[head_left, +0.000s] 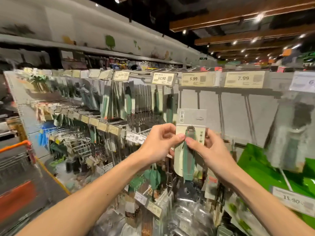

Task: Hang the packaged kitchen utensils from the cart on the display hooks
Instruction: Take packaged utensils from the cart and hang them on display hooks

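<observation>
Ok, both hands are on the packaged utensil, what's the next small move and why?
Probably lift the packaged utensil toward the bare hook just above it, under the 5.99 tag. Both the left hand and right hand pinch it, unhung, below that hook.

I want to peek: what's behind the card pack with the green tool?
Behind the white card pack with the green-handled utensil stands the grey display back panel with bare metal hooks. Lower down, more hanging packs peek out. Whatever sits straight behind the card is covered.
</observation>
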Available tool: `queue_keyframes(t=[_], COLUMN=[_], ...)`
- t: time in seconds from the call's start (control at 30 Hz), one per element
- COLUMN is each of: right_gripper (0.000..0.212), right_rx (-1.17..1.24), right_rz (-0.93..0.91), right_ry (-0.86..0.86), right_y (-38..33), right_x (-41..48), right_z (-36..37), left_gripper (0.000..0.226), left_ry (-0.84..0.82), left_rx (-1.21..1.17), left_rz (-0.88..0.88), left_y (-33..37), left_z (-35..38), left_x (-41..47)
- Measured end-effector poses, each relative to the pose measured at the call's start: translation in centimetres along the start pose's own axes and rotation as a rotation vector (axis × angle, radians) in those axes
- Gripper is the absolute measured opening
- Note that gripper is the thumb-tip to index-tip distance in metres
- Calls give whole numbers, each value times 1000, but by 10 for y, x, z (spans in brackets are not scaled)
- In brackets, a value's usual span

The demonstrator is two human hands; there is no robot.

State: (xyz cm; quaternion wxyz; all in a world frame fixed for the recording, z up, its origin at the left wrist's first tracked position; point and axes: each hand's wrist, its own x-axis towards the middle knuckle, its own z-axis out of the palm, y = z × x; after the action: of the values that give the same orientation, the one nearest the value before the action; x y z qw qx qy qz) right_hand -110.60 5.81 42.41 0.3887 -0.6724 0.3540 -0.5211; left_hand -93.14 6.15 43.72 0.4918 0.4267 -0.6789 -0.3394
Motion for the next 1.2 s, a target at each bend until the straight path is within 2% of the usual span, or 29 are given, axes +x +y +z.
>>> queue_keyframes(t=[0.03, 0.2, 0.37, 0.6, 0.7, 0.83, 1.0, 1.1, 1.2], right_gripper=[45, 22, 24, 20, 18, 8, 10, 12, 13], right_rx=[-26, -23, -18, -84, -112, -167, -206, -203, -190], right_rz=[-1, -38, -27, 5, -1, -2, -7, 10, 11], right_ry=[-3, 38, 123, 214, 262, 324, 370, 400, 410], right_y=[2, 12, 22, 34, 32, 31, 28, 27, 24], right_x=[9, 59, 100, 140, 150, 153, 144, 139, 134], right_z=[10, 62, 104, 140, 144, 138, 119, 106, 97], left_gripper=[6, 16, 21, 10, 20, 55, 52, 54, 68], left_ry=[18, 60, 46, -1, 19, -28, -180, -148, -149], left_rx=[-4, -9, -29, -92, -64, 42, 72, 78, 131], left_rz=[7, 20, 34, 38, 108, 179, 254, 358, 459], left_y=[-5, -32, -54, -73, -75, -62, -47, -45, -39], left_z=[-12, -67, -112, -152, -155, -153, -141, -140, -144], left_x=[4, 36, 70, 112, 130, 160, 172, 177, 182])
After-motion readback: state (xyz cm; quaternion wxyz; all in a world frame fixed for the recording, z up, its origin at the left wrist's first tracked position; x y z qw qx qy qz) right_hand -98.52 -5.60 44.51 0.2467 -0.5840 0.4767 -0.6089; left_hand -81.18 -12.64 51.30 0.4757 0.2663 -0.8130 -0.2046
